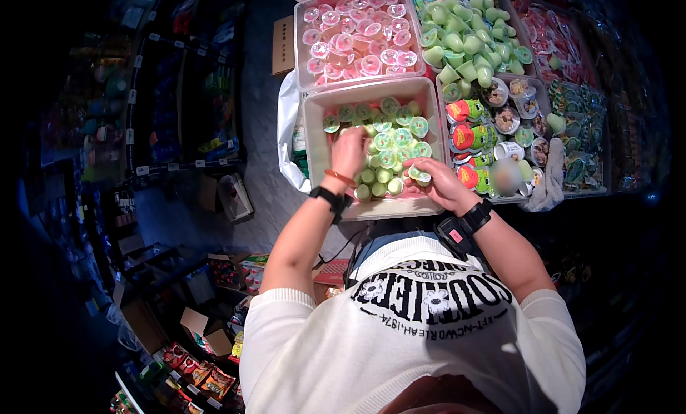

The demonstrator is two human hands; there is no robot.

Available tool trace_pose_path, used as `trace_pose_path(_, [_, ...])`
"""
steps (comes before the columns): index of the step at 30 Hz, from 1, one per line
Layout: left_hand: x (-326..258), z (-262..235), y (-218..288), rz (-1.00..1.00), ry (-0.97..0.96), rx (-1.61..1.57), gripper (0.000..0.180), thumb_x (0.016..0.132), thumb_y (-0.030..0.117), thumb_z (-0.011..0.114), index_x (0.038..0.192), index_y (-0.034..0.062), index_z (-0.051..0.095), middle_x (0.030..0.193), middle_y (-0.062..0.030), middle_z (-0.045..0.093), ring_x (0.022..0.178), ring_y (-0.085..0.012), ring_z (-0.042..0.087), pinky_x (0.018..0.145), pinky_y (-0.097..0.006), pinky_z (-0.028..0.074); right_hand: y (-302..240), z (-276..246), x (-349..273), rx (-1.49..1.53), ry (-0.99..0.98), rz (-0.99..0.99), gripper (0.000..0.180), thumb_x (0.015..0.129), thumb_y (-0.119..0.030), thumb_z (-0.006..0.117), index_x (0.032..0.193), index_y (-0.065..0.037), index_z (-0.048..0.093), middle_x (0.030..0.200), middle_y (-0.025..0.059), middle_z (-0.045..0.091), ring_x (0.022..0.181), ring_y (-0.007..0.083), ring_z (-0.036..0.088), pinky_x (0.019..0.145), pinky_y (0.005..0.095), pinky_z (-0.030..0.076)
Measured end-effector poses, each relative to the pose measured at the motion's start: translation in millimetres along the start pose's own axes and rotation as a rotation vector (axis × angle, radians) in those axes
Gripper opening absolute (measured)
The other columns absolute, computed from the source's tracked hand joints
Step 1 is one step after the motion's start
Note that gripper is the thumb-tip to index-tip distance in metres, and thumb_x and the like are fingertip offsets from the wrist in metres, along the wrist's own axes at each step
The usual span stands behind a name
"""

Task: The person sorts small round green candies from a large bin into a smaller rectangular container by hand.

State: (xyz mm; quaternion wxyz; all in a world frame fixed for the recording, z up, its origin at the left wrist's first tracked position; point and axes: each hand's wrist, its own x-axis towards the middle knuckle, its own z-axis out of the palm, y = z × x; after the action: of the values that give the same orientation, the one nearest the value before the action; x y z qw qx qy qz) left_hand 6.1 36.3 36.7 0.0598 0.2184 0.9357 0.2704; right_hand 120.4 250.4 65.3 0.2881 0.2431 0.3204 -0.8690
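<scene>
A clear plastic bin (pixel 309 121) in front of me holds many small jelly cups (pixel 386 141) with green contents and printed lids. Over the bin's left part, my left hand (pixel 349 155) reaches down with curled fingers among the cups; what they hold, if anything, is hidden. At the bin's right side my right hand (pixel 444 186) is closed, a green jelly cup (pixel 420 176) pinched between thumb and fingers with its lid facing up. The green cups lie loosely, some lid up and others bottom up.
Behind stands a bin of pink jelly cups (pixel 361 38). To the right are heaped green cups (pixel 468 38), a bin of mixed snack cups (pixel 506 119) and red packets (pixel 550 38). A white bag (pixel 289 131) hangs left of the near bin. Dark shelves (pixel 182 78) line the left.
</scene>
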Motion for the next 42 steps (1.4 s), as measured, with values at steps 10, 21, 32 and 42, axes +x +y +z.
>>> trace_pose_path(10, [-26, -20, 66, -0.05, -0.422, -0.551, 0.035, 0.08, 0.018, 0.072, 0.108, 0.0033, 0.059, 0.097, -0.0081, 0.064, 0.087, -0.0183, 0.059, 0.077, -0.032, 0.047, 18, 5, 13, 0.069, -0.111, -0.038, 0.035, 0.099, -0.017, 0.042, 0.131, -0.002, 0.039, 0.123, 0.0104, 0.049, 0.108, 0.0177, 0.053, 0.096, 0.0323, 0.044])
trace_pose_path(21, [-6, 18, -66, -0.315, 0.335, 0.076, 0.005, 0.074, 0.0, 0.064, 0.076, -0.002, 0.06, 0.074, -0.0204, 0.062, 0.071, -0.0351, 0.063, 0.063, -0.043, 0.05, 1, 19, -4, 0.005, -0.039, 0.023, 0.039, 0.098, -0.022, 0.048, 0.128, 0.004, 0.046, 0.131, 0.0118, 0.047, 0.12, 0.0244, 0.05, 0.094, 0.0336, 0.047])
trace_pose_path(32, [10, 10, -72, -0.311, 0.088, 0.484, 0.009, 0.082, -0.001, 0.052, 0.081, 0.0005, 0.061, 0.084, -0.0191, 0.064, 0.073, -0.0362, 0.067, 0.061, -0.042, 0.055, -5, 15, -15, -0.012, -0.058, -0.022, 0.034, 0.098, -0.018, 0.046, 0.123, 0.004, 0.05, 0.12, 0.0149, 0.056, 0.109, 0.0241, 0.058, 0.091, 0.0324, 0.05])
trace_pose_path(42, [-15, 24, -82, -0.152, -0.007, 0.342, 0.017, 0.089, 0.007, 0.042, 0.09, 0.0019, 0.058, 0.082, -0.0213, 0.062, 0.074, -0.0366, 0.065, 0.061, -0.047, 0.052, -35, 1, -36, -0.06, -0.024, -0.14, 0.028, 0.095, -0.017, 0.052, 0.117, -0.001, 0.057, 0.109, 0.0092, 0.062, 0.095, 0.0176, 0.062, 0.081, 0.0298, 0.052])
